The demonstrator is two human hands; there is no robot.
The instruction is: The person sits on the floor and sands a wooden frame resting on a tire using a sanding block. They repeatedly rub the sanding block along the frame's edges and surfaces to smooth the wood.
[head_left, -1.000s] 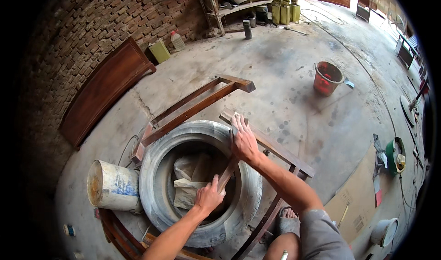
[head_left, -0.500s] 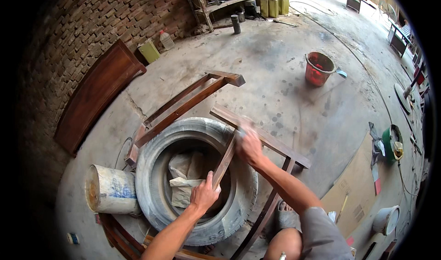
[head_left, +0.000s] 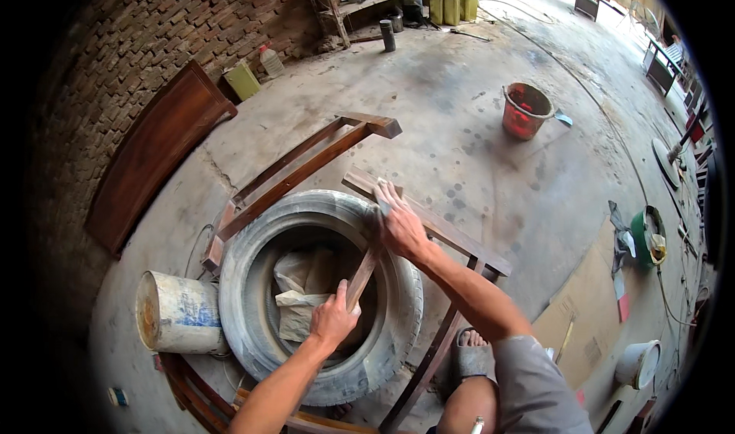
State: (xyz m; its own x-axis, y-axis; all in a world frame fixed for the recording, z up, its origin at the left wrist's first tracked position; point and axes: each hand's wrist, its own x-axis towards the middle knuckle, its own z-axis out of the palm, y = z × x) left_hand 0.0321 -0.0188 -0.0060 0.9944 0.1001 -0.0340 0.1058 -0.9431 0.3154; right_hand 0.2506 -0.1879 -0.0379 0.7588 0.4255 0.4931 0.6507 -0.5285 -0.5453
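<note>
Across the tyre [head_left: 406, 292], under both your hands: wooden frame [head_left: 458, 239]. Your left hand [head_left: 333, 320] is closed round its crosspiece; your right hand [head_left: 402, 226] lies fingers outstretched over the joint ahead; can't tell if anything sits beneath. Rail near that palm looks pale, dusty, its far end darker; reads as partway, finished share unclear. Ahead-left of your grip, second frame [head_left: 302, 175] beside the tyre, nobody's hand on it. Left, whitish bucket [head_left: 184, 313] against the tyre; below the crosspiece, crumpled sacking [head_left: 297, 315]. Your sandalled foot [head_left: 473, 357], right of the left-hand grip, crowds the frame's leg.
</note>
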